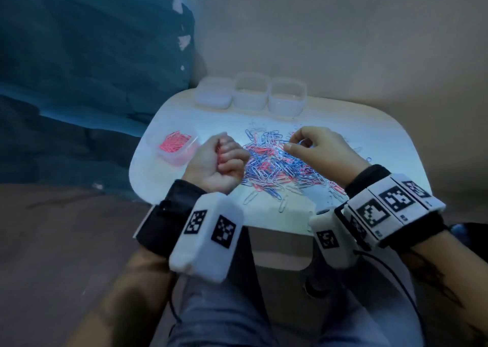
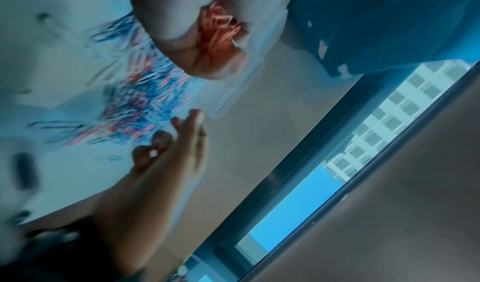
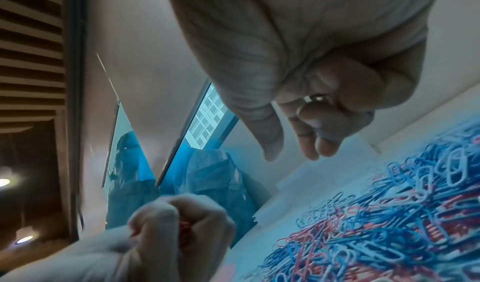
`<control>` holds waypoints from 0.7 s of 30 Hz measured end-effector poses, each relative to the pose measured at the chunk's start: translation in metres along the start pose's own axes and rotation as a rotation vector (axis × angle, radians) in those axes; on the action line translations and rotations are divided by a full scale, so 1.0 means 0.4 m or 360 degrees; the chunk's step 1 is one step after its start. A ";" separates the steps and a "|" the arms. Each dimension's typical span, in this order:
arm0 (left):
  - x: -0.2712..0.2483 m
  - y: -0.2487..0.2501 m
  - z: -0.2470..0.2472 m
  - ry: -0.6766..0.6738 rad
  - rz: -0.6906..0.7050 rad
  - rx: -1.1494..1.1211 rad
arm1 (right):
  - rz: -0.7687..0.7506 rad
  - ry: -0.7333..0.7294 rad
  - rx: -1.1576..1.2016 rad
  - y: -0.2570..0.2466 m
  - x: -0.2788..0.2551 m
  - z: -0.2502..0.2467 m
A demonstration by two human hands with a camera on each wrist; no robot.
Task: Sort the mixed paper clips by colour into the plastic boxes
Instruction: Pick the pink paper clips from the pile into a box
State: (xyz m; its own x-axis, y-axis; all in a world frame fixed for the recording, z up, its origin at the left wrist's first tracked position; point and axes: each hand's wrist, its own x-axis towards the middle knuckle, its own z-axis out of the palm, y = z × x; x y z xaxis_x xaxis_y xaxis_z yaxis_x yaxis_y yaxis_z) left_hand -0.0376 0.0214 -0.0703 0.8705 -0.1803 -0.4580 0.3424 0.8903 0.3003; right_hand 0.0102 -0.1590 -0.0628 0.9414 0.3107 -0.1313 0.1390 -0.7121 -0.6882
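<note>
Sorting barely started, only red clips boxed.
Your left hand (image 1: pixel 220 161) clutches red ones, your right hand (image 1: pixel 311 148) pinches a blue clip; the pile (image 1: pixel 274 167) sits mid-table, three boxes (image 1: pixel 250 91) at the far edge look empty.

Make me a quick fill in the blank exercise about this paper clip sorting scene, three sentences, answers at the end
1. The left hand grips a bunch of ____ clips.
2. The box of sorted clips stands to the ____ of the mixed pile in the head view.
3. At the table's far edge stand ____ plastic boxes in a row.

Missing words: red; left; three
</note>
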 end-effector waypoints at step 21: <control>0.003 0.212 -0.084 0.0746 0.0980 0.2985 | -0.0015 0.0016 0.0144 0.046 -0.004 -0.024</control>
State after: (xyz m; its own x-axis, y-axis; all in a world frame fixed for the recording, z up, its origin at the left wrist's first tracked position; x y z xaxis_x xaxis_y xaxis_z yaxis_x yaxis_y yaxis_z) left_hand -0.0193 0.1109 -0.0736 0.9563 0.2915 -0.0226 0.2351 -0.7207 0.6522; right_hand 0.0142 -0.1787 -0.0686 0.9433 0.3103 -0.1175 0.1199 -0.6490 -0.7513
